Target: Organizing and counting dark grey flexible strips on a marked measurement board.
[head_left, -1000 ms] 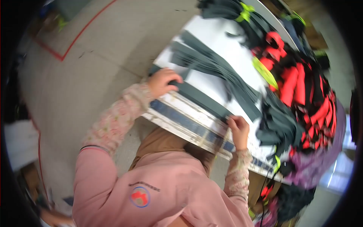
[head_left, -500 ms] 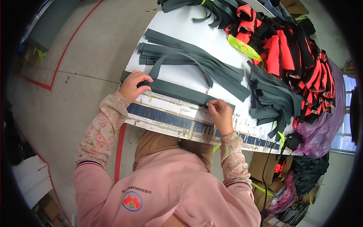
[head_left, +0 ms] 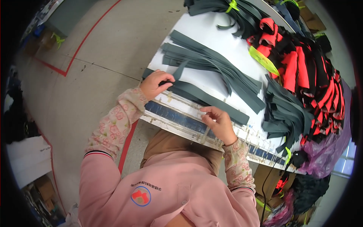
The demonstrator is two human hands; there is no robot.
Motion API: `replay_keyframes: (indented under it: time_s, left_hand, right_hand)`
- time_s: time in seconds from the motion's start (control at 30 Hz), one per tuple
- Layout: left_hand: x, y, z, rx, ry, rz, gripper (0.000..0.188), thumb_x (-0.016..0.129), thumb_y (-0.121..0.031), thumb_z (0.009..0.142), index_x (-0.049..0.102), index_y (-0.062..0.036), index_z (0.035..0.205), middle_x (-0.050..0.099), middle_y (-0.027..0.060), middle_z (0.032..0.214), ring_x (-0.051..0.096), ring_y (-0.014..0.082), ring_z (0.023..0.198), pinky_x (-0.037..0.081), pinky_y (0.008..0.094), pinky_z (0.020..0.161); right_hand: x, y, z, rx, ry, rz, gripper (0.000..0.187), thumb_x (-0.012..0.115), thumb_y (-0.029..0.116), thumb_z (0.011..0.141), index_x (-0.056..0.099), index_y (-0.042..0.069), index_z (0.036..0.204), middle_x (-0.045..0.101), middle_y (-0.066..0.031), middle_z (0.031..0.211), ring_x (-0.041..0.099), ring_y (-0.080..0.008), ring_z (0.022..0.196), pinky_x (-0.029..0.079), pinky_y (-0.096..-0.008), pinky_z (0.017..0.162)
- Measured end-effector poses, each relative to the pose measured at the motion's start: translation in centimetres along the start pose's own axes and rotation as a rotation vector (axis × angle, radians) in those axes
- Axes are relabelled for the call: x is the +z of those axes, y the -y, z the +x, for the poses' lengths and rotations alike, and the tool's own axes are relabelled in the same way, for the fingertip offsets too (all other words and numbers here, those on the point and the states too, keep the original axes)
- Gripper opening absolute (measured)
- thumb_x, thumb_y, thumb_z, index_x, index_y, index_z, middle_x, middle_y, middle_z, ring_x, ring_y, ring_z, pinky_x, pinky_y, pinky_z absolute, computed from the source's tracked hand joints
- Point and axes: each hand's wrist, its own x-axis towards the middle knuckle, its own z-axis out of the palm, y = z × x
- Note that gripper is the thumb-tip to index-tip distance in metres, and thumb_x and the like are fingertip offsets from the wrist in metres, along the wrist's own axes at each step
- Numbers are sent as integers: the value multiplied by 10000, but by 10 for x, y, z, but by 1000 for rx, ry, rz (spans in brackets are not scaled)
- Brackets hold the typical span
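Observation:
A long dark grey-green fabric strip (head_left: 217, 103) lies along the near edge of the white table, bowed up slightly toward its left part. At its left end my left hand (head_left: 155, 84) is closed, fingers curled round the strip and thumb toward it. My right hand (head_left: 220, 124) hovers just on the near side of the strip, thumb and forefinger apart with nothing visible between them. Beyond the strip lies a fanned stack of similar strips (head_left: 211, 62), one of them curling toward my left hand.
A bundle of grey strips (head_left: 285, 109) lies at the right, another bundle (head_left: 227, 11) at the far edge. Next to them is a heap of red-and-black pieces (head_left: 302, 72) with a yellow-green tag (head_left: 263, 60). Purple plastic (head_left: 321, 155) hangs off the right side. Worn tape covers the table's near edge (head_left: 177, 115).
My right hand has let go of the strip and drawn back toward me and left. My left hand stays at its left end, and the strip now bulges. The view has shifted.

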Motion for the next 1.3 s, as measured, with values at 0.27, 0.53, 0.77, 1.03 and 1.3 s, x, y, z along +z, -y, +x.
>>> replay_keyframes:
  time_s: [0.27, 0.53, 0.77, 1.03, 1.3]
  left_hand:
    - [9, 0, -4, 39, -164, 23, 191, 566, 49, 826, 565, -85, 962, 607, 71, 855, 570, 282, 796, 466, 375, 750]
    - [5, 2, -5, 17, -29, 23, 154, 630, -38, 794, 596, -73, 940, 617, 55, 914, 553, 273, 882, 435, 371, 819]
    - [7, 6, -7, 14, -38, 59, 230, 687, -73, 759, 579, -81, 962, 613, 58, 945, 569, 272, 938, 427, 386, 883]
    - [9, 2, -6, 5, -54, 53, 237, 695, -72, 759, 574, -82, 963, 614, 62, 963, 576, 269, 953, 422, 393, 909]
    - [3, 1, -6, -3, -26, 47, 277, 747, -109, 752, 595, -82, 982, 626, 66, 968, 587, 276, 918, 413, 403, 926]
  right_hand:
    - [24, 31, 70, -381, -435, -240, 540, 656, 13, 852, 485, 37, 1363, 614, -71, 682, 559, -136, 566, 476, -304, 552]
    - [81, 19, 90, -177, -106, -59, 125, 623, 48, 912, 663, -45, 985, 674, -31, 785, 591, -73, 668, 489, -231, 613]
    - [88, 20, 94, -165, -207, -180, 134, 642, 70, 903, 674, -49, 958, 686, -62, 750, 601, -79, 658, 495, -240, 619]
    - [61, 19, 76, -52, -146, -42, 154, 633, 76, 915, 670, -63, 971, 669, -39, 789, 596, -88, 683, 476, -223, 622]
    - [-47, -31, 8, 69, -375, 23, 111, 638, 77, 921, 676, -18, 964, 665, -23, 810, 585, -64, 707, 469, -204, 635]
